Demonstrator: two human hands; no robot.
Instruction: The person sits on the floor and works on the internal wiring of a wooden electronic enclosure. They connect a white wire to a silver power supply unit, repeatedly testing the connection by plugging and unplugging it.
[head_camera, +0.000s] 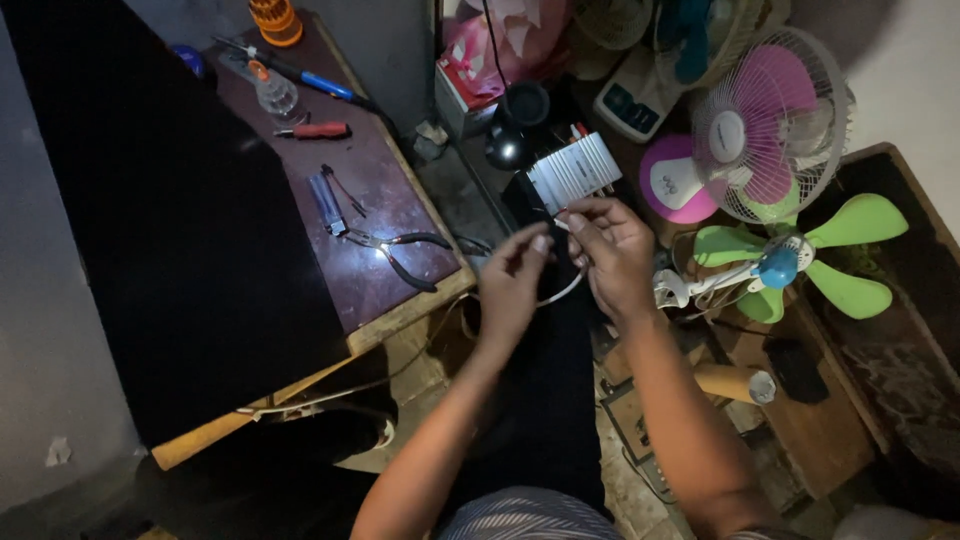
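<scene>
Grip, left hand (512, 285): fingers pinched together on a thin pale wire (560, 293), thumb and forefinger meeting near the upper end of it.
Grip, right hand (612, 250): fingers closed on the same wire, fingertips (576, 222) just beside those of the left hand, close under the small unit.
Wire: curves in a loop below and between the two hands, over the dark gap beneath them; its ends are hidden in the fingers.
Forearms: both rise from the bottom edge of the view and converge at the hands.
Silver unit (574, 170): small ribbed metal box with short red and pale leads at its edge, just above the hands, touching or nearly touching the right fingertips; which one cannot be told.
Desk (400, 315): wooden edged, reddish-brown top, to the left of the hands, partly covered by a large black panel (190, 250).
Pliers (395, 250): dark handles, lying on the desk near the left hand.
Blue lighter-like item (325, 200): on the desk beyond the pliers.
Red-handled screwdriver (315, 130): lying farther back on the desk.
Blue-handled tool (310, 80): near the far end of the desk.
Green fan blades (850, 255): on a bare motor with a blue hub, right of the hands.
Pink fan (765, 125): caged, behind the green one.
</scene>
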